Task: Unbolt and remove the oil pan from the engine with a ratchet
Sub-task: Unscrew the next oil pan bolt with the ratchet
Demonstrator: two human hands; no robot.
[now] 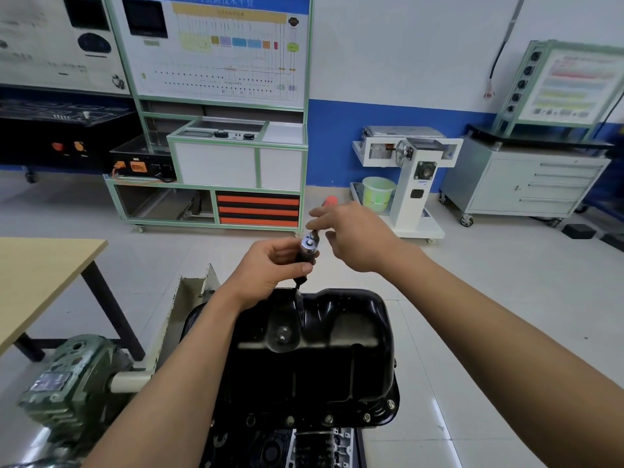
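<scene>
While my left hand point(270, 265) curls its fingers round the black grip of the chrome-headed ratchet point(308, 246), my right hand point(354, 238) sits at the tool's 3 o'clock, fingers loosely spread at its chrome tip; whether they pinch it I cannot tell. At 6 o'clock below both hands, the glossy black metal oil pan point(337, 349) sits on the engine point(304, 447), with silver bolts point(328, 418) along its near flange.

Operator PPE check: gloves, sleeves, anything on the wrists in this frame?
No gloves: left hand and right hand are both bare. So are left forearm and right forearm, right out to the frame edge, so no sleeve shows. No watch, band or strap at either wrist. Rings: none I can make out.
</scene>
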